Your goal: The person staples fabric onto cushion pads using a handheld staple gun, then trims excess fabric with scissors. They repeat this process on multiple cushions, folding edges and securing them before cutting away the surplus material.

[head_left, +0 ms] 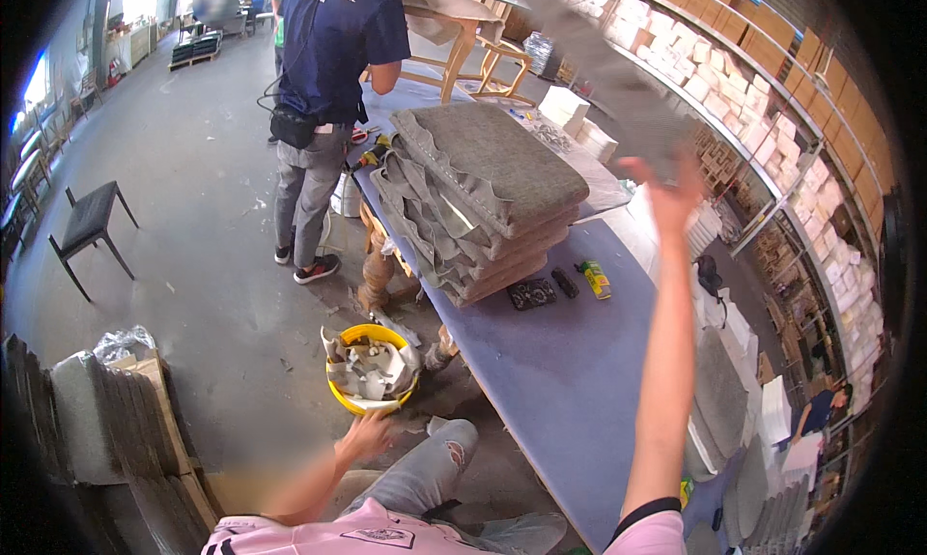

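My right hand [668,199] is raised at full reach over the table's far right side. It grips the near end of a long grey piece of upholstery [618,72], which is smeared by motion and slants up out of view. My left hand [363,439] hangs low by my knee, empty with its fingers loosely apart. Just beyond it stands a yellow bucket [338,393] filled with grey and white scraps. On the table, grey fabric-covered seat pads [492,164] are piled up, with loose fabric edges hanging at their left side.
Beside the pile on the blue table [550,381] lie a dark tray [532,294], a small black object [565,283] and a yellow-green box [595,280]. A co-worker [333,62] stands at the table's far left near a wooden chair frame [459,48]. More pads [106,420] are stacked lower left.
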`<control>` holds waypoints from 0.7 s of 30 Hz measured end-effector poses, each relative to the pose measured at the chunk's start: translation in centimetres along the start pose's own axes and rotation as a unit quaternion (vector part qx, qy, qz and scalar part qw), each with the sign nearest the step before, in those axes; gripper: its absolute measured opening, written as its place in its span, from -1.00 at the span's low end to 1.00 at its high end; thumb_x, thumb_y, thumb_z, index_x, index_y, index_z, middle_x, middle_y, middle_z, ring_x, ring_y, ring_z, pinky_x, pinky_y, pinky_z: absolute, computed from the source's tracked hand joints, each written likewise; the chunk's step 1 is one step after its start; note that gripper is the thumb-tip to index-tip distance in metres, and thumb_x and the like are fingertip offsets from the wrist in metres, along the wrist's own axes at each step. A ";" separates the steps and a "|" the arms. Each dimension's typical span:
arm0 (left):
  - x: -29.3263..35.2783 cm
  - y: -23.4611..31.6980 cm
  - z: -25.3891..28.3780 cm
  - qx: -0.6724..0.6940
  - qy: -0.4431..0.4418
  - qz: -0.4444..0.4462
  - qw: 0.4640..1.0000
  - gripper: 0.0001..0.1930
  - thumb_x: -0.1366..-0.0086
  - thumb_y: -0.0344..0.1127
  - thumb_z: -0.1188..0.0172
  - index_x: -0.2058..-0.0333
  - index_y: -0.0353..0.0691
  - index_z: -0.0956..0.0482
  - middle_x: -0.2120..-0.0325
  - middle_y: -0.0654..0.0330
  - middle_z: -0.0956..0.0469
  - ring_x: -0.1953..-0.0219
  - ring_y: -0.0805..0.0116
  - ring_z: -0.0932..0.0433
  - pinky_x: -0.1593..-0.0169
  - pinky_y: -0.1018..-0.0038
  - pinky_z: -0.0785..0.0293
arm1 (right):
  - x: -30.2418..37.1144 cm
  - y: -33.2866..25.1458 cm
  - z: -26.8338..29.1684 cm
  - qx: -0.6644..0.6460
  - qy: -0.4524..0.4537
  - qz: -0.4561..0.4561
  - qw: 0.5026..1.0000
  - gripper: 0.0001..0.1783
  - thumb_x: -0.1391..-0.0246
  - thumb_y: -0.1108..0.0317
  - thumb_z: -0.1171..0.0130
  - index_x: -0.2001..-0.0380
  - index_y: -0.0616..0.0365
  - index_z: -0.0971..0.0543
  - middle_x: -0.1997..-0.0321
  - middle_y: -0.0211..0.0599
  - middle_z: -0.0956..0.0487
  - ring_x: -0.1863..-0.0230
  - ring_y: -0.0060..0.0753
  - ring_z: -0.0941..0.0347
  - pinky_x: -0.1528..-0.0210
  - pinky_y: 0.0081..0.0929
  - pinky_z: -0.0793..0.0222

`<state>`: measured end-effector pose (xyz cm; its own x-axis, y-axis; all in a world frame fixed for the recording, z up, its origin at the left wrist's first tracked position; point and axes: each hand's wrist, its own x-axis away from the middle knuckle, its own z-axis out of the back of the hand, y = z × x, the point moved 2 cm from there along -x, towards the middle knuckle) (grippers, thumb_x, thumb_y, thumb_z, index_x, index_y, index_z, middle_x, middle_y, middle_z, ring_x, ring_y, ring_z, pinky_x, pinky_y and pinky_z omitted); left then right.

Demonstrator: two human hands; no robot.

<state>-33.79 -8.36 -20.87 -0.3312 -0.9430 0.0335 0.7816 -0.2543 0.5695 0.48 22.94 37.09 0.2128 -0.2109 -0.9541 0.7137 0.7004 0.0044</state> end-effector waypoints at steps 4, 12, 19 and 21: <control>17.1 -1.0 -5.3 0.135 -0.045 0.224 0.964 -0.43 -0.59 0.16 -0.03 -0.33 -0.08 -0.59 -0.25 -0.10 -0.61 -0.33 -0.19 -0.54 -0.40 -0.11 -0.44 | 10.1 -0.6 -14.7 0.020 -0.286 0.068 0.956 0.07 -0.02 0.11 -0.61 -0.57 -0.08 -0.33 -0.67 -0.16 -0.32 -0.74 0.08 -0.07 -0.74 0.20 0.09; 17.4 0.1 -4.5 0.018 0.045 0.384 0.922 -0.53 -0.54 0.07 -0.04 0.01 -0.11 -0.80 0.16 -0.08 -0.81 0.04 -0.12 -0.78 -0.13 0.00 -0.63 | 16.1 -4.3 -14.6 -0.009 -0.204 -0.040 0.978 -0.11 -0.22 0.00 -0.44 -0.54 0.00 -0.38 -0.69 0.00 -0.25 -0.71 0.24 -0.07 -0.68 0.19 -0.01; 16.3 0.8 -4.7 0.041 0.067 0.364 0.928 -0.56 -0.51 0.07 -0.08 0.04 -0.11 -0.80 0.16 -0.06 -0.81 0.05 -0.13 -0.77 -0.10 -0.05 -0.61 | 43.3 -4.4 10.8 0.287 -0.262 -0.320 0.864 -0.29 -0.42 0.12 -0.30 -0.54 0.04 -0.40 -0.68 0.08 -0.27 -0.67 0.25 -0.17 -0.63 0.20 -0.13; 16.4 0.9 -4.9 0.040 0.068 0.381 0.921 -0.55 -0.51 0.07 -0.06 0.06 -0.10 -0.81 0.17 -0.04 -0.81 0.06 -0.13 -0.77 -0.13 -0.03 -0.60 | 54.9 -9.3 19.2 0.413 -0.353 -0.399 0.739 -0.33 -0.48 0.04 -0.20 -0.51 0.11 -0.43 -0.65 0.09 -0.33 -0.66 0.29 -0.19 -0.63 0.22 -0.11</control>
<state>-35.93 -25.06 -23.86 0.3700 -0.8610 0.3490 0.7167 0.5035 0.4826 18.34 -8.25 -9.59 -0.4079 -0.8395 -0.3590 0.9018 -0.4320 -0.0146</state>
